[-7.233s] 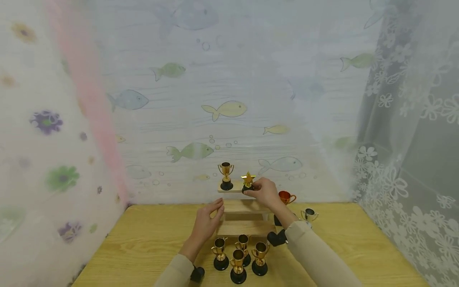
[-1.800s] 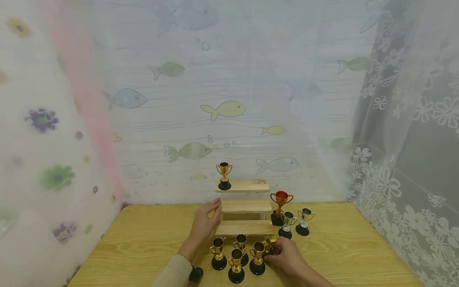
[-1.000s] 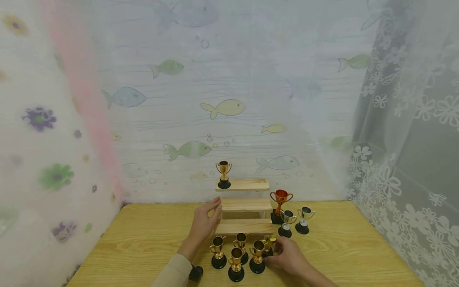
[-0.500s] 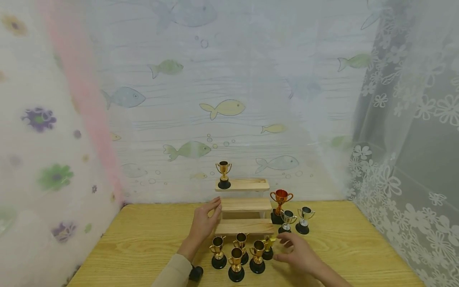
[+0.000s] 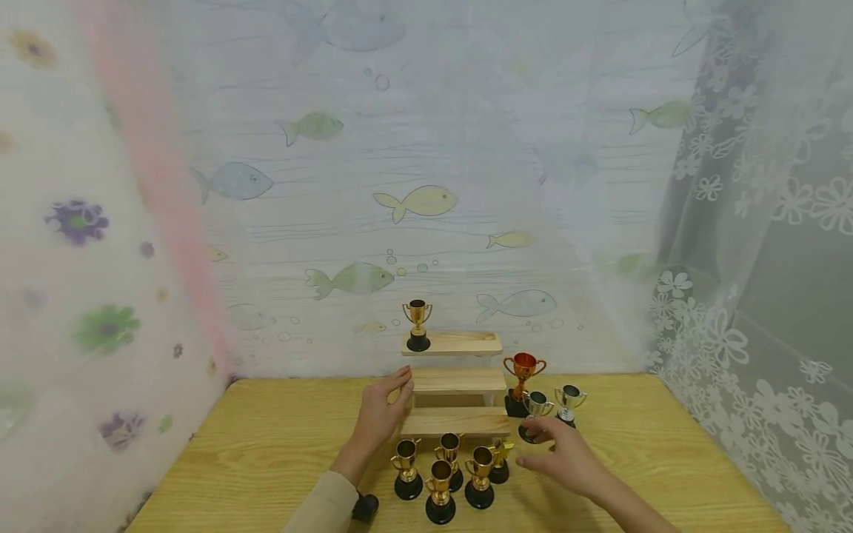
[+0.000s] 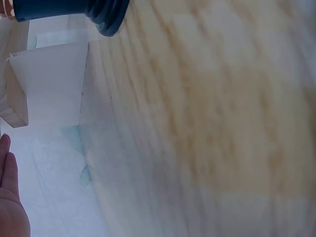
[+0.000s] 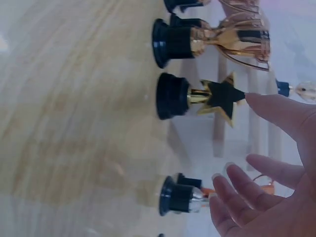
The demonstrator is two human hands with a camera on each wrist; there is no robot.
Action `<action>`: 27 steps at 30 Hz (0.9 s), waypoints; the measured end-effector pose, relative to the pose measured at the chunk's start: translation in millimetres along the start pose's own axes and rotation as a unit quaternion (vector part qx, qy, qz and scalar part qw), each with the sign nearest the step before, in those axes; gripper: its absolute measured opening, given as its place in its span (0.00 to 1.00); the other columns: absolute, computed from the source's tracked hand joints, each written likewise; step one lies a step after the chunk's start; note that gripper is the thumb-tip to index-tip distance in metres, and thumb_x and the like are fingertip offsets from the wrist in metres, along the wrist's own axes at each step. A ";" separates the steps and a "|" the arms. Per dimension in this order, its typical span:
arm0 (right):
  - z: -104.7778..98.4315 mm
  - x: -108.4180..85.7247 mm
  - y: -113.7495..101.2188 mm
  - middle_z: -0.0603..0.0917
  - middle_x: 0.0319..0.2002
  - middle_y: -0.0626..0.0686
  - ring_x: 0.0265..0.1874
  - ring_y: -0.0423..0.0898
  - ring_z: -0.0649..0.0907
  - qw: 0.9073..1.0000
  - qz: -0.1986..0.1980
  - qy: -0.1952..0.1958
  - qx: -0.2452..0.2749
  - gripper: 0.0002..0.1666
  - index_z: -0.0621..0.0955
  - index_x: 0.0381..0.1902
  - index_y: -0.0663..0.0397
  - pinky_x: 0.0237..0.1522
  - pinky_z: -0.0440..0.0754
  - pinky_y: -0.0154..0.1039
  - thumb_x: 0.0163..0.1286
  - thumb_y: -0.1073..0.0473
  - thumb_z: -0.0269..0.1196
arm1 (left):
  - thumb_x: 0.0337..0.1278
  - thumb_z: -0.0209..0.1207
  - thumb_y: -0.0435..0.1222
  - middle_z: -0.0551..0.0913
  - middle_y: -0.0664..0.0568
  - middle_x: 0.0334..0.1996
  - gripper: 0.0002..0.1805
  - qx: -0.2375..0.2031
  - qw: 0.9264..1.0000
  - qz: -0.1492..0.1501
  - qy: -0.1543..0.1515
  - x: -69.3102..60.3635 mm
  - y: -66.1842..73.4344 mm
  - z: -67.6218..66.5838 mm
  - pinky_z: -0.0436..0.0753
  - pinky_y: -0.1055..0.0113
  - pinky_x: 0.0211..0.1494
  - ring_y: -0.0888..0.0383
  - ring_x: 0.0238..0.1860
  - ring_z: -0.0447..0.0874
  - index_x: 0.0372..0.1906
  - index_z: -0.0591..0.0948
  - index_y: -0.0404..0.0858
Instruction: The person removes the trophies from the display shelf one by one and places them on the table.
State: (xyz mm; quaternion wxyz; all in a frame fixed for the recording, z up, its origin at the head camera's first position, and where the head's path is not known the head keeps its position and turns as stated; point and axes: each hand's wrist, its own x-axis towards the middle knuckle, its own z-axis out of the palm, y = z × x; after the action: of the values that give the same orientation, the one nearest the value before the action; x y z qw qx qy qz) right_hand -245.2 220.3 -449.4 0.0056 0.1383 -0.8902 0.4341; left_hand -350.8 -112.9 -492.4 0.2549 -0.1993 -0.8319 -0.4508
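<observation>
My left hand rests at the left edge of a three-step wooden stand, fingertips against the middle step. My right hand, fingers spread and loosely bent, holds nothing. Its fingers partly cover a silver trophy cup; whether they touch it I cannot tell. In the right wrist view, a gold star trophy stands on a black base near the thumb, which overlaps the star's tip. One gold trophy cup stands at the left of the top step. Several gold trophy cups stand in front of the stand.
An orange-red trophy cup and a second silver cup stand right of the stand. A black object lies by the left wrist. Behind the wooden table hangs a fish-patterned curtain.
The star trophy has gone from the stand's top step to the table, right of the gold cups. My right hand has let go and shifted right and back. My left hand has stayed.
</observation>
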 end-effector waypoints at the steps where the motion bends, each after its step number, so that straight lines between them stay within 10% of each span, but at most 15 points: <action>1: -1.4 0.5 -2.2 0.83 0.51 0.60 0.49 0.59 0.83 1.000 -0.001 0.002 -0.002 0.36 0.79 0.61 0.66 0.44 0.83 0.54 0.58 0.55 0.77 | 0.73 0.61 0.38 0.83 0.46 0.62 0.18 0.000 1.000 0.000 0.000 0.1 0.3 -0.2 0.78 0.46 0.66 0.44 0.63 0.81 0.58 0.85 0.32; 27: -21.8 45.8 -48.1 0.81 0.55 0.61 0.53 0.59 0.81 0.997 -0.058 0.035 -0.021 0.35 0.77 0.67 0.61 0.53 0.82 0.56 0.67 0.52 0.72 | 0.73 0.60 0.36 0.83 0.42 0.61 0.17 -0.007 1.000 0.012 -0.002 1.4 1.7 -1.6 0.78 0.45 0.65 0.42 0.63 0.81 0.58 0.84 0.28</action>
State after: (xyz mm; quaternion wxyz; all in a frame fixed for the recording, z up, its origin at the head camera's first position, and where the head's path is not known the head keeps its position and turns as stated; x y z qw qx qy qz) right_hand -279.6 198.0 -392.8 0.0646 0.1742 -0.8888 0.4189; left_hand -350.5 -113.2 -489.7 0.2572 -0.2115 -0.8266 -0.4537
